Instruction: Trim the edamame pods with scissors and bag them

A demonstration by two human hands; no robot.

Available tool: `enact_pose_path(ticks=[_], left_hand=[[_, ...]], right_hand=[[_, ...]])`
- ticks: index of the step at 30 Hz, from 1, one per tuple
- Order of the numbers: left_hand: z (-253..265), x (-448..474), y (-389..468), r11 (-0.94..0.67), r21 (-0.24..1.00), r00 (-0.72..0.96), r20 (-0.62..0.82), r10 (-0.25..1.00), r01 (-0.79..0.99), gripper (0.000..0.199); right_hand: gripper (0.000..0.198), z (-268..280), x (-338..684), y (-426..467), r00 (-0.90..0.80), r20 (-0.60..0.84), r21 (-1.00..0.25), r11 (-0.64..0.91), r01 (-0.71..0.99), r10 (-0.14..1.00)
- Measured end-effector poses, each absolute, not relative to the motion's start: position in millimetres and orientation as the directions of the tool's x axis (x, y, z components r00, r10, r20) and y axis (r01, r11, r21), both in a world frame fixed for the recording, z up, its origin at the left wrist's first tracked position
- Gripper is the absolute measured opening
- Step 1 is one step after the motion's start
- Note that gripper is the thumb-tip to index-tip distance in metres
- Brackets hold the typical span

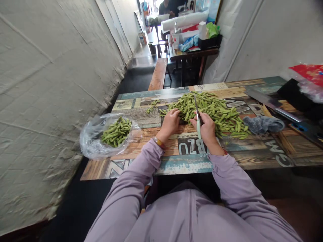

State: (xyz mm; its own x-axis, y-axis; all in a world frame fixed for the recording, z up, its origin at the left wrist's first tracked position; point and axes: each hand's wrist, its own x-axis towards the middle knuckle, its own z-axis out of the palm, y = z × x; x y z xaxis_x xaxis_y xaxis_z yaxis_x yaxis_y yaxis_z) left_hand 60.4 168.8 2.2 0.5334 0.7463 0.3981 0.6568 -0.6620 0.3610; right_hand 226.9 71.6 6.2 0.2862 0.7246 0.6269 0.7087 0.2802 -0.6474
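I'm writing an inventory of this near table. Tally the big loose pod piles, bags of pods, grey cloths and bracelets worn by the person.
Big loose pod pile: 1
Bag of pods: 1
Grey cloth: 1
Bracelets: 2
Total: 5

The table [186, 164] is finished in a plank pattern of brown, grey, cream and weathered teal, overprinted with pale letters [193, 147] on dark ground. Light green is shown by the piled pods [214, 109] and by the bagged pods [117, 132]; the bag [89, 139] is clear with whitish highlights. The scissors [198, 127] are fitted with a pale green handle. The sleeves [137, 164] are coloured plain mauve. An amber-yellow bangle [158, 142] and dark red beads [225, 152] are worn. The cloth [263, 124] is coloured grey-blue, and the bench [158, 74] is finished in reddish brown.
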Motion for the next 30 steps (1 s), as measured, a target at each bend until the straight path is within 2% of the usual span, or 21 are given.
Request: enact_pose_path(ticks=[4, 8, 13, 16, 18, 20, 23, 26, 30], left_hand=[[1, 101, 172, -0.695, 0.326, 0.618, 0.318, 0.719, 0.641, 0.051], [-2, 98, 166, -0.745, 0.309, 0.693, 0.279, 0.665, 0.591, 0.057], [-2, 51, 144, -0.821, 0.286, 0.776, 0.279, 0.565, 0.494, 0.042], [1, 24, 135, -0.814, 0.368, 0.774, 0.295, 0.560, 0.449, 0.033], [4, 10, 136, -0.752, 0.494, 0.678, 0.370, 0.635, 0.436, 0.029], [5, -3, 143, -0.635, 0.635, 0.466, 0.443, 0.766, 0.440, 0.026], [5, -15, 155, -0.477, 0.725, 0.239, 0.414, 0.878, 0.497, 0.020], [2, -14, 160, -0.461, 0.652, 0.240, 0.402, 0.883, 0.602, 0.015], [-1, -4, 155, -0.605, 0.450, 0.429, 0.437, 0.791, 0.657, 0.024]], right_hand=[[0.035, 6, 229, 72, 0.290, 0.622, -0.650, 0.274, 0.709, 0.727], [0.036, 5, 230, 72, 0.288, 0.612, -0.655, 0.268, 0.707, 0.737], [0.040, 3, 228, 72, 0.261, 0.620, -0.638, 0.282, 0.717, 0.740], [0.037, 2, 228, 72, 0.257, 0.616, -0.633, 0.274, 0.724, 0.745], [0.036, 2, 229, 72, 0.257, 0.613, -0.634, 0.271, 0.724, 0.747], [0.037, 1, 231, 72, 0.258, 0.621, -0.632, 0.278, 0.724, 0.740], [0.038, 0, 232, 73, 0.255, 0.638, -0.613, 0.278, 0.740, 0.727], [0.036, 0, 229, 71, 0.233, 0.635, -0.584, 0.260, 0.769, 0.737], [0.036, 0, 223, 67, 0.163, 0.619, -0.524, 0.249, 0.815, 0.768]])
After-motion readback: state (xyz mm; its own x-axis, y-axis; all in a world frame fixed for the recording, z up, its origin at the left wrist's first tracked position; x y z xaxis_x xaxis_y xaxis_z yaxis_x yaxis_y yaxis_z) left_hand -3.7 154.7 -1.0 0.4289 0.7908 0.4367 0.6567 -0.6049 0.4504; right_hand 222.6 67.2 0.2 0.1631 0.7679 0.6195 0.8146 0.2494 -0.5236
